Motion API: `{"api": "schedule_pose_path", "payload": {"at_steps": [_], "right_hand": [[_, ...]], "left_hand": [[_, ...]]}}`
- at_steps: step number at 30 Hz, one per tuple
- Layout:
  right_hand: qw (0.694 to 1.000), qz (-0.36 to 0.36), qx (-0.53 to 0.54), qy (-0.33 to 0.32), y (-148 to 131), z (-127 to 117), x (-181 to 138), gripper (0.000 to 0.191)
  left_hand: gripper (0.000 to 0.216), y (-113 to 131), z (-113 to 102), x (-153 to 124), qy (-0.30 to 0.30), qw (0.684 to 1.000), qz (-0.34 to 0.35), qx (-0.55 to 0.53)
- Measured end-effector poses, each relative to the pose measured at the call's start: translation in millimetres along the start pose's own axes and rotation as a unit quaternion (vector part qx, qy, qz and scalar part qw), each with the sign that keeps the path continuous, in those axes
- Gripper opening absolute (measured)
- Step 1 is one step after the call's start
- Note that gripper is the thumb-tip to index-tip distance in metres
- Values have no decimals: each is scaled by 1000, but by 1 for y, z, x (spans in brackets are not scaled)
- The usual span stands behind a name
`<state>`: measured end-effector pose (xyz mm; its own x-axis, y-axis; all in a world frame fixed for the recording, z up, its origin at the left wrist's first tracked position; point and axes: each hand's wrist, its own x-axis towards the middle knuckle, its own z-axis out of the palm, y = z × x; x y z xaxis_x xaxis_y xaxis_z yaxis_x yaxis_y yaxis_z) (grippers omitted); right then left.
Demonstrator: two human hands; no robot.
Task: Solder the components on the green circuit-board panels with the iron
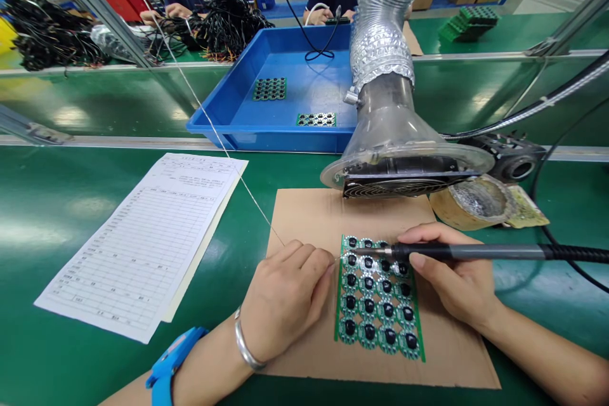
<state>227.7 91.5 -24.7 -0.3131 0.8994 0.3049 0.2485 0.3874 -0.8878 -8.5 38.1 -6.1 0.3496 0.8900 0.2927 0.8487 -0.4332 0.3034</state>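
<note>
A green circuit board panel (378, 297) with rows of round boards, each bearing a black component, lies on a sheet of cardboard (304, 216). My right hand (457, 279) grips a soldering iron (442, 252) from the right, its tip over the upper left of the panel. My left hand (290, 298) is closed at the panel's left edge, pinching thin solder wire (252, 195) that runs down from the upper left. The wire's end meets the panel close to the iron's tip. Its stretch inside my fingers is hidden.
A fume extractor hood (404, 139) hangs just beyond the panel. Behind stands a blue tray (280, 139) with two board panels. Printed sheets (143, 241) lie left; a round tin (471, 203) sits right. Two people work across the bench near black cable bundles (223, 22).
</note>
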Motion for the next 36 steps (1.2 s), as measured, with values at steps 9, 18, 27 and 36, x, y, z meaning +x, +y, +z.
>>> {"api": "schedule_pose_path", "payload": {"at_steps": [9, 18, 27, 36], "right_hand": [[1000, -4, -2, 16, -2, 0, 1, 16], [1000, 7, -7, 2, -1, 0, 1, 16], [1000, 19, -8, -3, -1, 1, 1, 15], [998, 18, 51, 31, 2, 1, 0, 14]], "left_hand": [[14, 3, 2, -1, -2, 1000, 1, -2], [16, 2, 5, 0, 5, 1000, 8, 3], [16, 1, 9, 3, -7, 1000, 10, 9], [14, 3, 8, 2, 3, 1000, 14, -2]]}}
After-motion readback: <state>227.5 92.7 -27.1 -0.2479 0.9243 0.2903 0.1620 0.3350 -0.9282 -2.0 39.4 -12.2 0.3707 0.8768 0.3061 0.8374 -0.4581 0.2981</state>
